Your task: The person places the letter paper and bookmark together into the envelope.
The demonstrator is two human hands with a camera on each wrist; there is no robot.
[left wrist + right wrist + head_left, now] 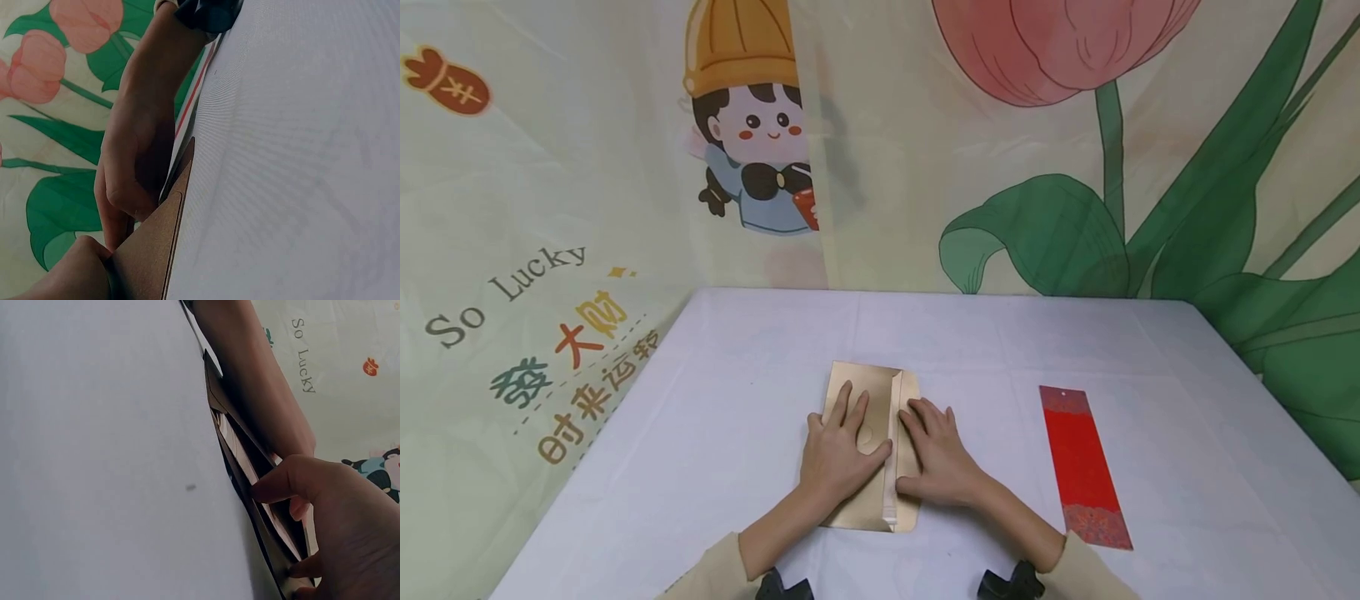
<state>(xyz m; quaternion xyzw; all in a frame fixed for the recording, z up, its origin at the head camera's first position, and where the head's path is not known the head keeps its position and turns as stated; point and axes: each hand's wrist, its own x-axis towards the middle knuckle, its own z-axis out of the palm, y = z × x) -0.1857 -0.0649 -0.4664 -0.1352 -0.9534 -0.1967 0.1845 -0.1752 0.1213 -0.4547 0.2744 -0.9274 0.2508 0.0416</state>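
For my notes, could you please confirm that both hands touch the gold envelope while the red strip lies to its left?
Not quite: in the head view, the red strip lies to the right of the gold envelope. The left hand and right hand do touch the envelope.

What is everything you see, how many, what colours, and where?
envelope: 1, gold, under both hands
pale strip: 1, whitish, lengthwise along the envelope
red card: 1, red, tabletop, right of the envelope
tabletop: 1, white, under the envelope and card
backdrop: at least 1, pale, behind the tabletop
tulips: at least 2, pink, backdrop
leaves: several, green, backdrop
cartoon figure: 1, blue and orange, backdrop
pouch picture: 1, red, backdrop, top left
lettering: several lines, mixed colours, backdrop, left
left hand: 1, bare, envelope's left part
right hand: 1, bare, envelope's right part
sleeves: 2, beige, arms
wrist devices: 2, black, wrists
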